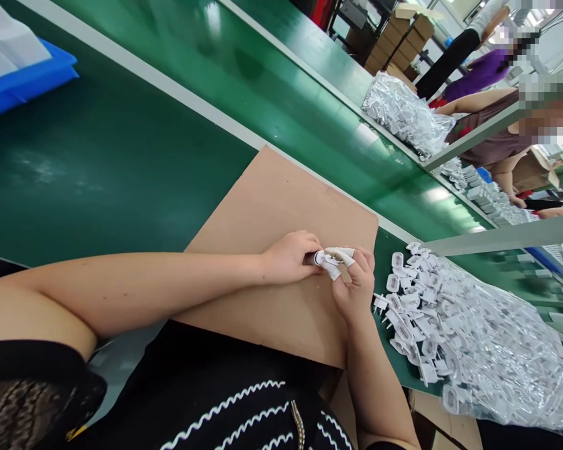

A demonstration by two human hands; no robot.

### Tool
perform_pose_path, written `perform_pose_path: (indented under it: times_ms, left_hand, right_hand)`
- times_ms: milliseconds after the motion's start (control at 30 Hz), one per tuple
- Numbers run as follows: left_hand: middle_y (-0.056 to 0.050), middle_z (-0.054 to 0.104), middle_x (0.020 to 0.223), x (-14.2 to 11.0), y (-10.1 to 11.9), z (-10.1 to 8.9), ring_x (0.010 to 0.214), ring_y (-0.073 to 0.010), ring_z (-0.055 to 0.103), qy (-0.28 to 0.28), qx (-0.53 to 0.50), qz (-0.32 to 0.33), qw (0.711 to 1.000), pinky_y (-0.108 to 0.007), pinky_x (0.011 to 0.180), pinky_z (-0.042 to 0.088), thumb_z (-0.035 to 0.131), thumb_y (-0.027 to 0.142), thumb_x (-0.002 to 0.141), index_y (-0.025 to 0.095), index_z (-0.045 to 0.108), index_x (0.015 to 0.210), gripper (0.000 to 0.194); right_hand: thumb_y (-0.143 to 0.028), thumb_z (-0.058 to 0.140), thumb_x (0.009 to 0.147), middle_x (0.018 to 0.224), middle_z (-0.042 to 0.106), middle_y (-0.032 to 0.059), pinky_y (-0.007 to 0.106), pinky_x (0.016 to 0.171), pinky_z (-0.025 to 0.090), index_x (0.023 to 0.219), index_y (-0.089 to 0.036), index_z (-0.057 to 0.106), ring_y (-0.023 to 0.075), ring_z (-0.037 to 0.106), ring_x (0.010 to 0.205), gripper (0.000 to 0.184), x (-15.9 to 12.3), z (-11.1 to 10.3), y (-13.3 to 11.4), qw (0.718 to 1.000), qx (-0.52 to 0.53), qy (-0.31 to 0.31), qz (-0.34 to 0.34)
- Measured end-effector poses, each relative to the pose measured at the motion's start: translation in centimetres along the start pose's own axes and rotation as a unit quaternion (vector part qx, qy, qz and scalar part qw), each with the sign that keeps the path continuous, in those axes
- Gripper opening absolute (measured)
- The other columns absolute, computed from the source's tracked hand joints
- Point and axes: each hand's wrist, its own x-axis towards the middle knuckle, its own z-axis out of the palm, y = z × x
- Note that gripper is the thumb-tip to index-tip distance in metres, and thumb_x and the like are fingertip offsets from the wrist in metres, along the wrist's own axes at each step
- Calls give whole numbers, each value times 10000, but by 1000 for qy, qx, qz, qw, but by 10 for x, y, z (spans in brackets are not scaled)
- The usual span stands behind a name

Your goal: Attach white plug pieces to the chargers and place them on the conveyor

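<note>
Over a brown cardboard sheet (263, 212), my two hands meet around a small white plastic piece (318, 257). My left hand (291, 257) is closed on one end of it, fingers wrapped round. My right hand (356, 281), with white coverings on the thumb and fingertips, pinches its other end. Fingers hide most of the piece, so its full shape does not show. A big heap of white plug housings (422, 312), some with pins, lies to the right of my right hand.
Clear plastic bagging (507, 350) covers part of the heap. A blue tray (28, 81) with white contents stands at upper left. Beyond a pale rail (169, 94) runs a green surface (281, 112). Across it, people work beside another bagged pile (403, 112).
</note>
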Motion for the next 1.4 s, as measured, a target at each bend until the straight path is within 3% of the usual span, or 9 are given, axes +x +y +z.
perform_pose_path:
  times_ms: [400,567,733,833,900,967,1100,1300,1400]
  left_hand:
    - [-51,690,914,1,-5,2,912,-217,633,8,-10,8,1000,-341,854,492,796,302,827,179,744,861,137]
    - [-85,725,978,0,-3,7,933,-224,669,27,48,20,998,-328,882,516,818,288,814,148,747,871,167]
    - [-135,749,1078,5,-6,7,1012,-259,688,11,151,34,988,-349,949,516,806,359,852,112,766,981,282]
    - [-159,743,1150,5,-4,6,1090,-293,682,0,165,22,986,-384,1010,508,811,390,850,85,736,1145,431]
    - [-152,726,1228,2,-1,5,1133,-293,678,7,139,9,990,-392,1024,519,819,416,837,94,625,1363,646]
    - [-123,707,1294,-3,0,4,1168,-263,677,9,118,12,993,-365,1022,531,780,407,879,154,528,1480,699]
    - [-110,722,1304,-8,-1,1,1213,-228,677,-5,179,59,982,-319,1067,506,645,330,997,181,606,1409,440]
    - [-179,761,1167,0,-2,2,1086,-285,726,-26,353,121,927,-375,998,547,577,405,1023,75,659,1293,434]
    - [-210,759,1145,-3,0,4,1069,-309,730,-15,364,112,925,-414,974,558,566,427,1023,44,627,1342,502]
  right_hand:
    - [-164,597,805,838,638,12,502,1125,389,890,-253,680,236,623,914,149,10,-5,-3,997,-69,-47,6]
    - [-205,592,785,838,662,46,426,834,464,836,-232,665,252,600,819,93,6,0,9,995,-100,-23,-11]
    - [-285,580,809,821,647,63,372,694,465,892,-216,694,263,607,780,157,3,13,19,1000,-4,26,13]
    - [-359,577,813,846,664,76,383,701,477,896,-213,703,278,620,795,210,2,15,16,998,17,37,45]
    - [-413,581,804,878,685,88,398,726,491,927,-212,715,296,637,835,271,1,15,12,996,36,41,76]
    - [-475,610,791,902,709,95,400,741,506,962,-212,722,304,656,865,333,-1,16,8,989,70,46,121]
    - [-591,690,747,945,763,99,373,731,529,1042,-191,716,295,700,868,498,-4,16,3,957,178,58,220]
    - [-598,707,677,896,788,113,408,687,522,911,-229,778,345,697,813,443,1,0,0,962,110,28,247]
    - [-597,713,644,800,774,102,400,640,522,893,-231,770,333,693,723,446,3,-1,-2,946,120,10,302]
